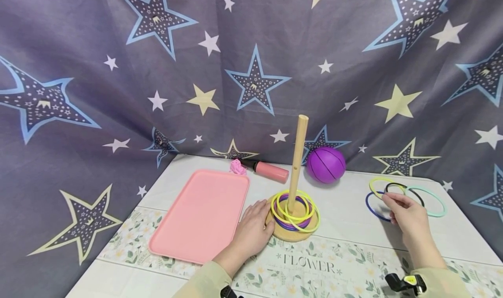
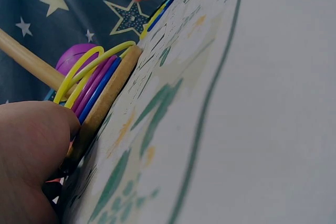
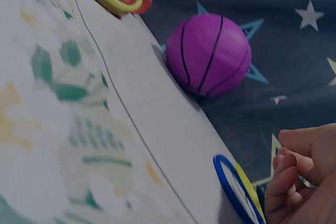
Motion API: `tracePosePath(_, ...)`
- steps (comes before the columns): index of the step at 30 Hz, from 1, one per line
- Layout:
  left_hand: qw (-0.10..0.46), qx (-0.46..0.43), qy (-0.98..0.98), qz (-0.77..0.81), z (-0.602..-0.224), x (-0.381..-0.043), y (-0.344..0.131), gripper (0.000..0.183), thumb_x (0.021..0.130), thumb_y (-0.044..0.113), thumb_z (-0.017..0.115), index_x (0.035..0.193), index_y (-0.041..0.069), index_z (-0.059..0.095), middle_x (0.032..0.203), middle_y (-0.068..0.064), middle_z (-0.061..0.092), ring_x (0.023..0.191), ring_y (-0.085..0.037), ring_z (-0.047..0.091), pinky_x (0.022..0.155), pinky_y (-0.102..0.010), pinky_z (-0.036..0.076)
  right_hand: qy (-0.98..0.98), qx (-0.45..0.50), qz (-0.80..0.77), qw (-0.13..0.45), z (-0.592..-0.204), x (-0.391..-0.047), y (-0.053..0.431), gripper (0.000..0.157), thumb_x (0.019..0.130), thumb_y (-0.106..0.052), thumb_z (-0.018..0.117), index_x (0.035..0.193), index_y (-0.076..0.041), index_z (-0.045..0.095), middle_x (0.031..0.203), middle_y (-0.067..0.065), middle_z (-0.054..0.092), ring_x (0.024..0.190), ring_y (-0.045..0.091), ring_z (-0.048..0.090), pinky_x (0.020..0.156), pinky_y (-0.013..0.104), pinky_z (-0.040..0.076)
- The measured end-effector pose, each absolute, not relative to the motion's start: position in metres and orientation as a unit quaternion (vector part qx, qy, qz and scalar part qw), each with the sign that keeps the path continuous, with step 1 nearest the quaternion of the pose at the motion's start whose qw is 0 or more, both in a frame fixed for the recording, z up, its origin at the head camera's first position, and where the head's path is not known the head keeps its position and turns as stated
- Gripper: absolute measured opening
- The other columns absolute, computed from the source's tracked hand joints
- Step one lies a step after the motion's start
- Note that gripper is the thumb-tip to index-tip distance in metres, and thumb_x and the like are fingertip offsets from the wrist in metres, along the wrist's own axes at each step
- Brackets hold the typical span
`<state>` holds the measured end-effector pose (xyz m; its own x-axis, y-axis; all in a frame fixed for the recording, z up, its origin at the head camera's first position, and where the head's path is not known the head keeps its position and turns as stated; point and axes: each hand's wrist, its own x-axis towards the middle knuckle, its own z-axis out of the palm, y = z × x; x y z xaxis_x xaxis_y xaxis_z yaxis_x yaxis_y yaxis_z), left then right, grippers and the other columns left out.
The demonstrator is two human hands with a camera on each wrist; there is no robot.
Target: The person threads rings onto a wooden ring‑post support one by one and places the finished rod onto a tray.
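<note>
My left hand (image 1: pixel 254 230) rests against the left edge of a round wooden base (image 1: pixel 290 235), its fingers lying along the rim. An upright wooden peg (image 1: pixel 298 158) rises from this base, with yellow, purple and blue rings (image 1: pixel 310 202) stacked loosely around its foot. Over on the right, my right hand (image 1: pixel 410 215) hovers with fingers bent loosely above several separate rings: a yellow ring (image 1: pixel 376 178), a dark blue ring (image 1: pixel 368 206), a black ring (image 1: pixel 418 196) and a mint ring (image 1: pixel 444 206). Nothing shows between its fingers in the right wrist view.
A pink tray (image 1: pixel 204 215) lies left of the base. Behind stand a purple ball (image 1: pixel 326 165), a pink hand pump (image 1: pixel 271 171) and a small crumpled pink item (image 1: pixel 237 167). A star-patterned curtain (image 1: pixel 251 27) borders the table's back.
</note>
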<state>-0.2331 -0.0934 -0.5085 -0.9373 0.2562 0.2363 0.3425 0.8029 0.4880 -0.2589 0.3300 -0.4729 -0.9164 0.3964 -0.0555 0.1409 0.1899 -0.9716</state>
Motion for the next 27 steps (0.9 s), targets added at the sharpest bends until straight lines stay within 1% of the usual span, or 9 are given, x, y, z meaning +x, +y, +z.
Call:
tracePosePath(3, 0.079, -0.159, -0.946, -0.271, -0.508, -0.233, -0.093, 0.057, 0.110, 0.024, 0.062, 0.160, -0.001, 0.054, 0.167, -0.024, 0.048, 0.159, -0.042, 0.039, 0.134, -0.057, 0.024, -0.757, -0.200, 0.612, 0.112, -0.474, -0.258, 0.337, 0.006, 0.105, -0.026, 0.078, 0.102, -0.031, 0.077, 0.079, -0.012, 0.067, 0.063, 0.009, 0.058, 0.052, 0.021, 0.052)
tracePosePath(7, 0.080, -0.159, -0.945, -0.274, -0.507, -0.233, -0.094, 0.057, 0.110, 0.024, 0.063, 0.161, -0.001, 0.053, 0.167, -0.024, 0.048, 0.159, -0.042, 0.039, 0.134, -0.057, 0.024, -0.753, -0.224, 0.607, 0.119, -0.477, -0.257, 0.344, 0.003, 0.105, -0.025, 0.078, 0.107, -0.025, 0.076, 0.078, -0.013, 0.066, 0.062, 0.008, 0.057, 0.051, 0.022, 0.051)
tracePosePath(14, 0.082, -0.159, -0.945, -0.273, -0.507, -0.233, -0.094, 0.057, 0.110, 0.024, 0.063, 0.160, -0.001, 0.054, 0.167, -0.024, 0.048, 0.159, -0.042, 0.039, 0.134, -0.056, 0.025, -0.767, -0.253, 0.578, 0.113, -0.484, -0.258, 0.353, 0.033, 0.107, -0.029, 0.074, 0.132, -0.008, 0.069, 0.080, -0.015, 0.064, 0.066, 0.008, 0.058, 0.052, 0.024, 0.052)
tracePosePath(16, 0.081, -0.159, -0.945, -0.273, -0.507, -0.233, -0.094, 0.057, 0.110, 0.024, 0.063, 0.160, -0.001, 0.054, 0.167, -0.024, 0.049, 0.159, -0.042, 0.040, 0.134, -0.056, 0.025, -0.772, -0.257, 0.570, 0.117, -0.485, -0.257, 0.355, 0.036, 0.108, -0.028, 0.073, 0.134, -0.005, 0.068, 0.080, -0.016, 0.063, 0.065, 0.008, 0.058, 0.052, 0.025, 0.052)
tracePosePath(21, 0.080, -0.158, -0.946, -0.271, -0.507, -0.233, -0.093, 0.056, 0.110, 0.024, 0.062, 0.160, -0.001, 0.054, 0.167, -0.024, 0.049, 0.159, -0.042, 0.040, 0.134, -0.056, 0.025, -0.777, -0.261, 0.558, 0.128, -0.488, -0.256, 0.361, 0.037, 0.107, -0.026, 0.073, 0.134, -0.002, 0.068, 0.077, -0.017, 0.064, 0.063, 0.007, 0.059, 0.050, 0.024, 0.054)
tracePosePath(27, 0.080, -0.159, -0.945, -0.274, -0.507, -0.233, -0.093, 0.057, 0.110, 0.025, 0.062, 0.160, -0.001, 0.054, 0.167, -0.024, 0.048, 0.159, -0.042, 0.039, 0.134, -0.056, 0.024, -0.793, -0.265, 0.534, 0.126, -0.491, -0.255, 0.368, 0.048, 0.109, -0.026, 0.070, 0.145, 0.004, 0.062, 0.078, -0.019, 0.062, 0.064, 0.006, 0.060, 0.051, 0.024, 0.055)
